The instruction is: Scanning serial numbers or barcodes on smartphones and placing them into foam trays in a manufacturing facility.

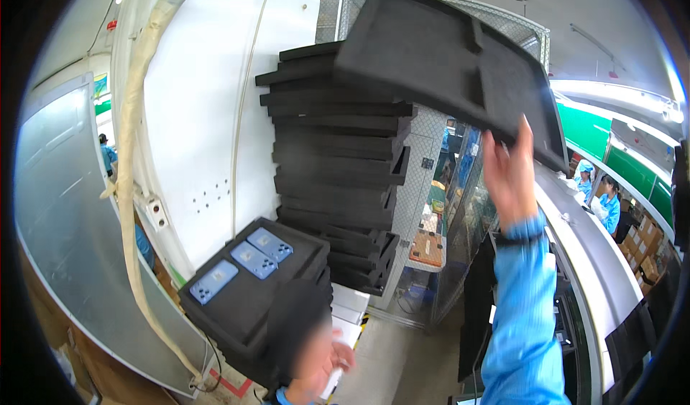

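Raised at the upper right, my right hand [512, 178] is closed on the near edge of a black tray [413, 45]. The tray is tilted, its shallow recesses facing me, and looks empty. Low in the middle is my left hand [323, 362], partly blurred, its fingers loosely bent and apart with nothing visible in them. It is beside a lower stack of black trays [248, 319]. On that stack's top tray lie three blue phone back panels with camera rings: one panel [213, 281] apart at the left, another panel [251, 260] touching a third panel [271, 243].
A tall, uneven stack of black trays [330, 164] stands against a white cabinet wall [208, 103]. Behind it is a mesh cage [424, 143]. A wrapped hose [128, 160] hangs at the left. Along the right runs a white-edged workbench [586, 225]; people in blue [609, 207] are beyond it.
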The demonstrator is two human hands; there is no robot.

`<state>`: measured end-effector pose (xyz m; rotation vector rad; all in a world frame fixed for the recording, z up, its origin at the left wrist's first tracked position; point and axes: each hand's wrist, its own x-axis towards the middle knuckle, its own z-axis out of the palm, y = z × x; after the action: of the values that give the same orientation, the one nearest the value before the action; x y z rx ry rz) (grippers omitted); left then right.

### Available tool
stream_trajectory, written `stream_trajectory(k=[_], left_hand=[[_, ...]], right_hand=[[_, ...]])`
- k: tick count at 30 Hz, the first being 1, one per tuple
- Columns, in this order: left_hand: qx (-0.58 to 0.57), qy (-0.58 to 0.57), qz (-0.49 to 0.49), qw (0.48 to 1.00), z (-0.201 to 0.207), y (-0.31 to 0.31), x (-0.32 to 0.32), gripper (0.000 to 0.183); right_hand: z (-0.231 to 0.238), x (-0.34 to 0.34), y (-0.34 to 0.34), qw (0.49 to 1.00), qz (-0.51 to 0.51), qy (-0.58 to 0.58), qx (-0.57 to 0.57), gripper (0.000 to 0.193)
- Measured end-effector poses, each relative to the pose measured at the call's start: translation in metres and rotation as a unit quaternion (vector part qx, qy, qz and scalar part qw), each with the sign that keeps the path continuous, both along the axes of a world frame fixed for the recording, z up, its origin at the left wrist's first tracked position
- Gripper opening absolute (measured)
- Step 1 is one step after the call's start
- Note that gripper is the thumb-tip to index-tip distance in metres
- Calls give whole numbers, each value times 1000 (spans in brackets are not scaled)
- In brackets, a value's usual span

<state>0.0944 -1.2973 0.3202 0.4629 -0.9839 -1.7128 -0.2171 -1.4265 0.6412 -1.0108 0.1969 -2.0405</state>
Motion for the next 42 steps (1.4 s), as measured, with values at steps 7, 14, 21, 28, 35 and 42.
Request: stream_trajectory(k=[7, 14, 21, 28, 35, 42], left_hand=[[178, -93, -8, 980, -61, 27, 32, 31], [177, -138, -4, 974, -79, -6, 33, 26], [180, -96, -205, 957, -61, -37, -33, 22], [63, -290, -371, 880, -128, -12, -178, 27], [-467, -400, -485, 622, -191, 110, -351, 37], [-536, -587, -372, 479, -259, 228, -377, 77]], right_hand=[[166, 94, -166, 984, 33, 128, 122, 77], [22, 115, -111, 929, 24, 357, 93, 39], [-355, 31, 117, 843, 102, 317, 422, 36], [-522, 20, 485, 565, -371, -20, 737, 28], [-564, -53, 582, 477, -541, 40, 692, 29], [-595, -209, 499, 340, -491, 78, 798, 71]])
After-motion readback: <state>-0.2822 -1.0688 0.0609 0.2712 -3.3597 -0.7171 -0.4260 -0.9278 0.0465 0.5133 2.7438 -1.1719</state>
